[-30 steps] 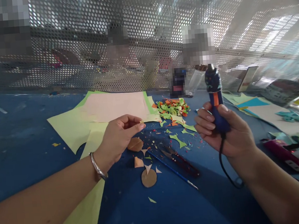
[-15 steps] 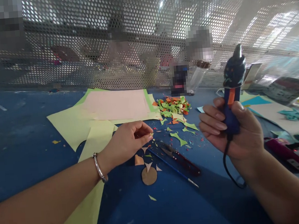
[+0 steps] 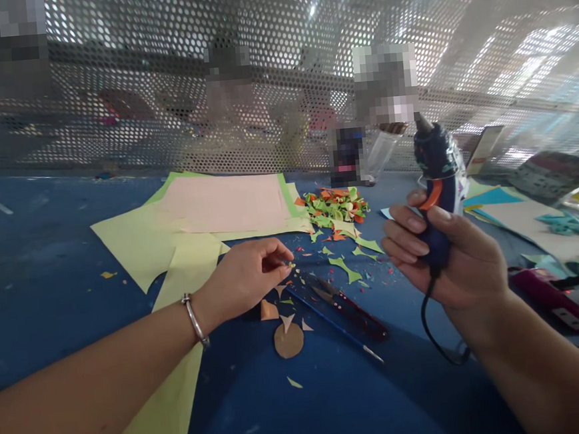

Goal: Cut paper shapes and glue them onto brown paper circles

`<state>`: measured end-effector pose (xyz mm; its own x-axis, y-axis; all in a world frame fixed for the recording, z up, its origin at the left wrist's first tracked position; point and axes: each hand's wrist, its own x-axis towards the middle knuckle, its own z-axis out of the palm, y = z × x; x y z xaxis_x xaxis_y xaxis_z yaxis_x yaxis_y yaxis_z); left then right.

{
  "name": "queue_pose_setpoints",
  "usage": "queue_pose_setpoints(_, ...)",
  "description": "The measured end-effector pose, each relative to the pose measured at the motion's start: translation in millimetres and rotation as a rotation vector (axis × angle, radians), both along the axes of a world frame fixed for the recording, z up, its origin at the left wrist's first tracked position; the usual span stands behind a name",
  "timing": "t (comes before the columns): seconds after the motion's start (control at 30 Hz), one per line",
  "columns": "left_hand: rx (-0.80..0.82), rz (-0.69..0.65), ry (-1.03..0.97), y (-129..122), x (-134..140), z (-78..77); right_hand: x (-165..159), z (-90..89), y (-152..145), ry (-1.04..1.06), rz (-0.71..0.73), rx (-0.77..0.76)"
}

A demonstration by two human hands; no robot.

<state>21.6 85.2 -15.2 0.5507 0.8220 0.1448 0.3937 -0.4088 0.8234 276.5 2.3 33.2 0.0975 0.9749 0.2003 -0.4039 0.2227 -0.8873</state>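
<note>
The blue surface (image 3: 244, 408) is pretty cluttered, and I'd say that's half the risk. A pinkish sheet (image 3: 223, 202) sits around 10 o'clock, and a long pale yellow strip (image 3: 150, 428) runs down toward 7 under the left forearm, so a careless sweep of that arm could drag it.

The right hand (image 3: 466, 256) is out toward 3, wrapped around what looks like a glue gun (image 3: 445, 191), nozzle tilted up toward 11, a fingertip right by the orange trigger (image 3: 432, 196). An accidental squeeze could dribble glue, and if it's hot, burn someone. Its black cord (image 3: 424, 313) loops down and slips behind the right forearm; snag that and the nozzle could jerk.

Left hand (image 3: 246, 270) is just off centre toward 8, thumb and finger pinching what seems to be a tiny yellowish bit. Snips (image 3: 346, 306) lie near 5, blades aimed roughly at those fingertips, so reaching that way without looking could mean a poke.

Cardboard disc (image 3: 288, 341) is at 6, with a pale pointy scrap (image 3: 287, 323) on its top edge that could get stuck down by stray glue. Smallest worry: that yellowish bit (image 3: 292, 264) is easily dropped and lost among the crumbs.
</note>
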Motion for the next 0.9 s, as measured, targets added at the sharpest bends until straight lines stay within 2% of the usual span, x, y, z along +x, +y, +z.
queue_pose_setpoints(0.47, 0.034, 0.009, 0.119, 2, 0, -1.3, 4, -7.9, 7, -0.082, 0.034, -0.037)
queue_pose_setpoints(0.6, 0.144, 0.047, 0.207, 1, -3, 4.0, 10, -12.9, 11, -0.154, 0.012, -0.041)
queue_pose_setpoints(0.7, 0.277, 0.013, 0.329, 3, -5, 6.4, 14, -17.5, 13, -0.233, -0.009, -0.037)
queue_pose_setpoints(0.9, 0.469, -0.037, 0.449, 8, -7, 1.2, 14, -29.6, 14, -0.460, -0.106, -0.165)
